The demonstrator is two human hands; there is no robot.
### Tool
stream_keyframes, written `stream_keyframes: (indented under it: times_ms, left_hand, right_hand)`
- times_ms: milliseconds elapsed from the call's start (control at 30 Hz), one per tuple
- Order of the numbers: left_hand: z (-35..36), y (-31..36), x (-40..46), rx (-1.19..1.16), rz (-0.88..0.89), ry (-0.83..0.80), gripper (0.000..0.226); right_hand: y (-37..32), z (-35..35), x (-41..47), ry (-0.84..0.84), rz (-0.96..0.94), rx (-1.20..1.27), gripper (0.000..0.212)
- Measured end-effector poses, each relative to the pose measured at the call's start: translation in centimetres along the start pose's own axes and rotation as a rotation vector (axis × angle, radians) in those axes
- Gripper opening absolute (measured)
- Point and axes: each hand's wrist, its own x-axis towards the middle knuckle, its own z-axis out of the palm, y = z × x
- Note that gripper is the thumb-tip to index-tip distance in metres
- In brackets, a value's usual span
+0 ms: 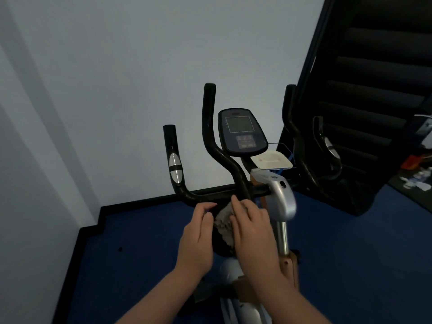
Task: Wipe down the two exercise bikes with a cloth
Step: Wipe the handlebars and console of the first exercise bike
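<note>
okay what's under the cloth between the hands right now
The grey cloth lies on a dark rounded part of the bike, below the handlebar. Both hands, left and right, flank it; the surface underneath is covered.

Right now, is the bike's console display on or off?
Looks off: the console screen is flat grey, with no digits or glow showing. The frame is dim, so a faint readout cannot be ruled out.

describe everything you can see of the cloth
The cloth is a small, pale grey-white rag, crumpled and bunched, soft and textured like terry. It sits between both hands, just below the bike's black handlebar, where the bars join. The right hand covers its right side, and the left hand pinches its left edge.
</note>
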Motion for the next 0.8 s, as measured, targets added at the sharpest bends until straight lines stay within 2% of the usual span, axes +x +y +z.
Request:
stream_keyframes:
  times_ms: [67,167,267,367,400,533,633,667,767,800]
  left_hand:
    - [-0.2,0.0,0.1,0.019,0.013,-0.020,0.033]
    - [-0.2,0.1,0.2,0.033,0.030,-0.032,0.030]
    - [-0.2,0.1,0.2,0.038,0.028,-0.018,0.030]
    - [-0.5,0.1,0.3,0.051,0.013,-0.049,0.031]
    - [-0.7,0.1,0.3,0.064,0.017,-0.063,0.031]
    - [-0.9,0.0,0.4,0.092,0.044,-0.104,0.030]
    - [-0.7,0.0,0.3,0.072,0.036,-0.079,0.028]
    - [-0.7,0.0,0.3,0.067,0.033,-0.073,0.028]
    - [-0.8,-0.1,0.3,0.074,0.020,-0.084,0.030]
    - [-0.9,-0.1,0.3,0.082,0.017,-0.101,0.030]
  right_hand:
    - [0.2,-0.1,1.1,-0.112,-0.012,-0.113,0.042]
    - [-0.1,0.0,4.6,-0.253,0.043,-0.155,0.025]
    - [-0.7,0.2,4.4,-0.175,0.115,-0.123,0.022]
    - [-0.6,-0.1,1.1,-0.064,0.212,0.119,0.030]
    - [-0.2,-0.2,0.7,-0.067,0.183,0.120,0.030]
    - [0.3,0.1,4.6,-0.287,0.103,-0.205,0.028]
    - [-0.6,0.1,5.2,-0.265,0.130,-0.301,0.029]
    - [-0.5,0.1,4.2,-0.217,0.168,-0.228,0.028]
    - [0.0,-0.7,0.8,-0.135,0.310,0.204,0.015]
    - [0.5,-1.1,0.6,-0.177,0.278,0.194,0.011]
